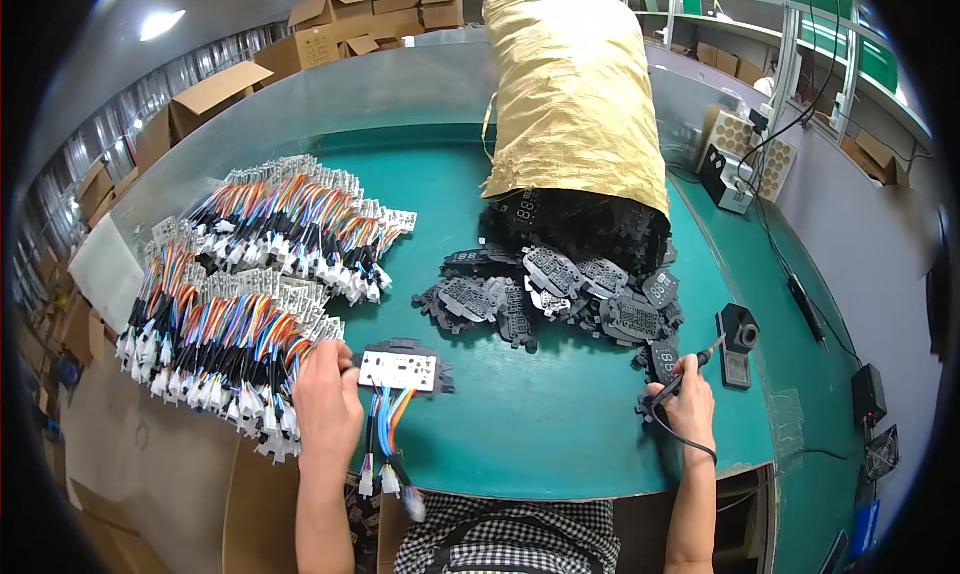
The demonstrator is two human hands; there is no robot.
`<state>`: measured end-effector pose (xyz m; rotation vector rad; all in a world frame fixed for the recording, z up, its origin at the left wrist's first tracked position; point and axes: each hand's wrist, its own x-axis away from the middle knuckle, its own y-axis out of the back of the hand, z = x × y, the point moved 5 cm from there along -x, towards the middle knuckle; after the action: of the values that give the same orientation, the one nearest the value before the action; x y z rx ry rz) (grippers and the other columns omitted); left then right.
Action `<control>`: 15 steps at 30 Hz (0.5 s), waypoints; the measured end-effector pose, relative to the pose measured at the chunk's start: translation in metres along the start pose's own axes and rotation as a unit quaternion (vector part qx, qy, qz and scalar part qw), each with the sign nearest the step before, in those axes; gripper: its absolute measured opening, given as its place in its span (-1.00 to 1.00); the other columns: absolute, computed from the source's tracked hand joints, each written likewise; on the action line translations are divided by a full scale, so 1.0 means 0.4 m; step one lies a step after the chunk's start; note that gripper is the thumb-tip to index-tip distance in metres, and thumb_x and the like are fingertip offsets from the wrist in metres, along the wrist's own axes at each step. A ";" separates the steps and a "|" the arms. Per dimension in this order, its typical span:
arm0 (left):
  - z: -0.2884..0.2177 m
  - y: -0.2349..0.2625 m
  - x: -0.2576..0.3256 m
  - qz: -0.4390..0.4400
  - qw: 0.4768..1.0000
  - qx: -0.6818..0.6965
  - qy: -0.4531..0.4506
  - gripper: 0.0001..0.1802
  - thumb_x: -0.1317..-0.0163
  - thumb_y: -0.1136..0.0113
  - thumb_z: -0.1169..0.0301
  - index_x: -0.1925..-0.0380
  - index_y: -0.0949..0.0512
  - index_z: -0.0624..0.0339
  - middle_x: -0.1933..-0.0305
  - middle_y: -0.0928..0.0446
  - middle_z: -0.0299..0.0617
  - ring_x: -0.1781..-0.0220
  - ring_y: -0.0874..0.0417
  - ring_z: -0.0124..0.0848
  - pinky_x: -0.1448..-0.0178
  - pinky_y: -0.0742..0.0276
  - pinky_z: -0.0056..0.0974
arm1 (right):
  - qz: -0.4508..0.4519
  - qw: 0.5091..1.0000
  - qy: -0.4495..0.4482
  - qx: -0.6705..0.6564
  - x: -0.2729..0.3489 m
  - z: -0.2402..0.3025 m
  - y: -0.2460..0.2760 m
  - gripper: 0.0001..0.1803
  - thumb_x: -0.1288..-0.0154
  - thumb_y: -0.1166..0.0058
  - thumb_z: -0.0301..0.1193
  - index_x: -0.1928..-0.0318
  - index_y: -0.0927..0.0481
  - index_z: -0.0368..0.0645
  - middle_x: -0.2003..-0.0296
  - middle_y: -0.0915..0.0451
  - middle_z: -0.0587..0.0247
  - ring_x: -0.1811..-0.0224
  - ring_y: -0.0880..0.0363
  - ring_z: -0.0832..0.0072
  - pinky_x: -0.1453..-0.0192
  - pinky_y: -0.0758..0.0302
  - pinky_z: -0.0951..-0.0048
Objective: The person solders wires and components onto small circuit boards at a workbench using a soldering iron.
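Note:
My left hand [326, 402] holds the left edge of a small white circuit board [398, 370] that lies on a black plastic frame [438, 372] on the green table [520, 424]. A bundle of coloured wires with white plugs [385, 444] hangs from the board over the table's front edge. My right hand [684, 398] grips a black soldering iron [690, 372], its cable looping down past my wrist. That hand rests near the table's front right, beside a black frame piece [662, 358].
Several wired boards are stacked in rows at the left [250, 294]. A yellow sack [575, 89] spills black display frames [560, 284] mid-table. A soldering iron stand [738, 342] sits right of my right hand. Cardboard boxes [370, 19] stand behind, a small fan [880, 452] lower right.

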<state>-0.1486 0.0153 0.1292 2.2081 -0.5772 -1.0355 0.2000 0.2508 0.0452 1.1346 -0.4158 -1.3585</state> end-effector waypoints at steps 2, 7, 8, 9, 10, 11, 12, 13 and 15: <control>0.073 -0.030 -0.030 0.005 1.000 -0.012 0.002 -0.77 0.09 -0.10 0.65 0.37 -0.36 0.29 0.41 -0.44 -0.02 0.28 -0.46 -0.05 0.20 -0.34 -0.07 | 0.018 0.999 -0.001 -0.033 -0.001 -0.009 -0.030 -0.59 0.08 -0.19 -0.56 0.27 -0.23 -0.17 0.53 -0.43 -0.05 0.40 -0.43 -0.04 0.36 -0.33 0.09; 0.141 -0.174 -0.061 0.033 0.991 -0.106 -0.079 -0.79 0.13 0.00 0.68 0.42 -0.33 0.26 0.38 -0.44 0.09 0.27 -0.43 0.05 0.21 -0.29 0.04 | -0.014 0.999 0.014 -0.031 0.010 -0.035 0.013 -0.84 -0.12 0.27 -0.64 0.26 -0.25 -0.18 0.54 -0.40 -0.14 0.46 -0.44 -0.06 0.40 -0.34 0.07; 0.127 -0.189 -0.063 0.040 0.989 -0.114 -0.082 -0.84 0.13 0.06 0.67 0.47 -0.32 0.26 0.38 -0.43 0.11 0.28 -0.41 0.07 0.22 -0.26 0.07 | -0.022 0.999 0.026 -0.015 0.015 -0.042 0.026 -0.87 -0.16 0.27 -0.60 0.26 -0.27 -0.18 0.53 -0.41 -0.14 0.45 -0.45 -0.05 0.40 -0.36 0.07; 0.144 -0.215 -0.066 0.005 0.987 -0.099 -0.123 -0.87 0.13 -0.01 0.56 0.49 -0.33 0.29 0.48 -0.36 0.10 0.36 -0.38 0.08 0.27 -0.28 -0.01 | -0.037 0.999 0.029 0.008 0.020 -0.060 0.049 -0.89 -0.19 0.28 -0.55 0.25 -0.28 -0.18 0.52 -0.42 -0.13 0.44 -0.46 -0.03 0.40 -0.37 0.08; 0.174 -0.217 -0.055 0.013 0.994 -0.077 -0.076 -0.85 0.13 0.00 0.51 0.49 -0.37 0.32 0.42 -0.39 0.12 0.30 -0.40 0.05 0.23 -0.29 -0.04 | -0.059 0.993 0.087 0.056 0.023 -0.050 0.062 -0.89 -0.23 0.24 -0.49 0.24 -0.31 -0.19 0.49 -0.45 -0.09 0.44 -0.48 -0.01 0.42 -0.40 0.09; 0.229 -0.205 -0.037 0.041 0.990 -0.124 -0.047 -0.61 0.08 -0.08 0.47 0.16 -0.47 0.35 0.13 -0.46 0.13 0.04 -0.44 0.01 -0.05 -0.33 -0.11 | -0.055 0.993 0.104 0.030 0.020 -0.048 0.054 -0.89 -0.26 0.24 -0.45 0.25 -0.33 -0.21 0.47 -0.46 -0.07 0.44 -0.50 0.03 0.45 -0.41 0.11; 0.281 -0.204 -0.047 0.036 0.990 -0.122 -0.059 -0.59 0.07 -0.12 0.42 0.15 -0.49 0.35 0.15 -0.51 0.08 0.13 -0.51 -0.06 0.03 -0.40 -0.15 | -0.080 0.989 0.127 -0.005 0.012 -0.068 0.031 -0.88 -0.25 0.22 -0.46 0.25 -0.34 -0.22 0.48 -0.46 -0.05 0.44 -0.52 0.08 0.46 -0.43 0.15; 0.313 -0.184 -0.029 -0.114 0.961 -0.158 -0.197 -0.73 0.09 -0.02 0.61 0.29 -0.45 0.39 0.30 -0.53 0.01 0.27 -0.53 -0.12 0.13 -0.42 -0.23 | -0.113 0.977 0.175 0.056 0.006 -0.017 0.052 -0.79 -0.07 0.16 -0.62 0.22 -0.32 -0.21 0.43 -0.45 -0.03 0.43 -0.50 0.08 0.41 -0.45 0.16; 0.134 -0.109 -0.006 0.005 0.965 -0.195 -0.174 -0.75 -0.13 0.01 0.50 0.20 -0.47 0.38 0.25 -0.49 0.10 0.27 -0.50 -0.03 0.14 -0.43 -0.11 | -0.179 0.973 0.146 -0.006 0.006 -0.019 0.088 -0.73 -0.05 0.10 -0.60 0.16 -0.36 -0.19 0.49 -0.47 0.03 0.46 -0.52 0.12 0.43 -0.48 0.25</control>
<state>-0.1873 0.0290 0.0735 1.6918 -0.4828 -1.4130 0.2260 0.2454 0.0697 1.4218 0.0142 -1.4682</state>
